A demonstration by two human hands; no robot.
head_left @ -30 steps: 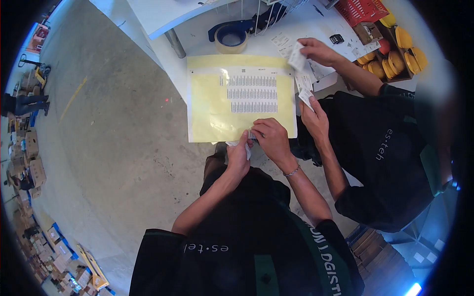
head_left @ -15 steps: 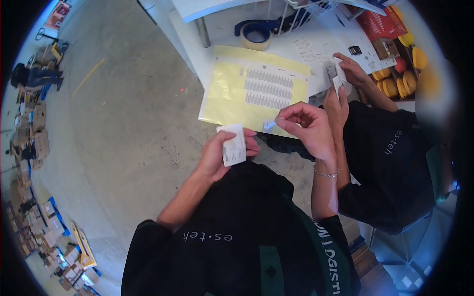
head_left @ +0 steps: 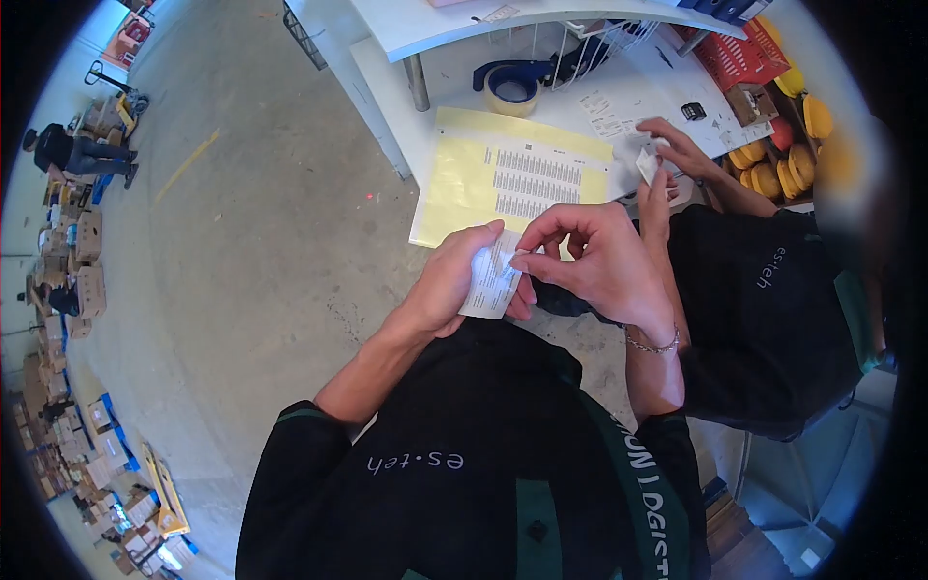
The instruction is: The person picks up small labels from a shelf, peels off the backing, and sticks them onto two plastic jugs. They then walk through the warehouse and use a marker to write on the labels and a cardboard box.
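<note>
My left hand [head_left: 445, 278] is wrapped round a small white packet [head_left: 490, 293] with fine print on its face. My right hand [head_left: 607, 263] pinches a small pale sticker [head_left: 513, 260] between thumb and index finger, right at the packet's upper right part. Whether the sticker touches the packet is hard to make out. Just beyond both hands, a yellow sheet [head_left: 462, 164] with a white area of several printed label rows lies at the table edge, its lower part hidden behind my hands.
A tape dispenser [head_left: 510, 89] and a wire basket [head_left: 592, 50] stand on the white table [head_left: 387, 87]. To my right, a co-worker's hands [head_left: 667, 159] hold a white packet. A red crate [head_left: 735, 56] is at the back right. Boxes line the far left, where another person [head_left: 72, 150] bends.
My right hand has brought the sticker left and down to the packet. My left hand has moved slightly right with the packet, which is now tilted. The co-worker's hands have also shifted.
</note>
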